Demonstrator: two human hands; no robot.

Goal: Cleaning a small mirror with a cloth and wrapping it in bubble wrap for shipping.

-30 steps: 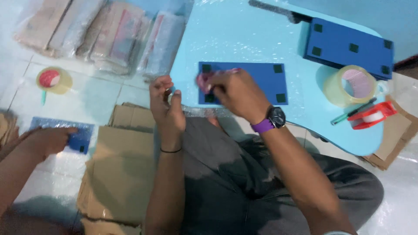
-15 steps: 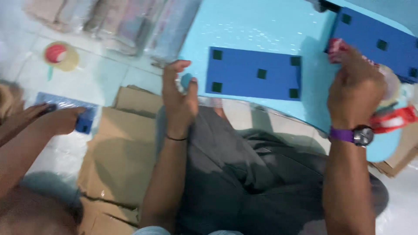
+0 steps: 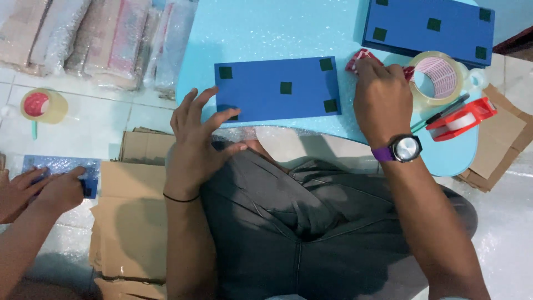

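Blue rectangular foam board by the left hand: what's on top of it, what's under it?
On the blue rectangular foam board: dark green square patches at centre and corners. The left hand fingertips cover its near-left corner. Under it: the light blue table. Anything beneath the board is hidden.

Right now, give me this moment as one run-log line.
left hand: open, fingertips on blue panel corner | right hand: on red-white item beside tape roll | light blue table

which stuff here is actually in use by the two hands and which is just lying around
In hand:
- blue board, left hand touching its lower left corner
- small red-and-white item under the right hand

Lying about:
- clear tape roll
- red tape dispenser
- stack of blue boards
- bubble-wrapped bundles
- flattened cardboard
- tape roll on the floor
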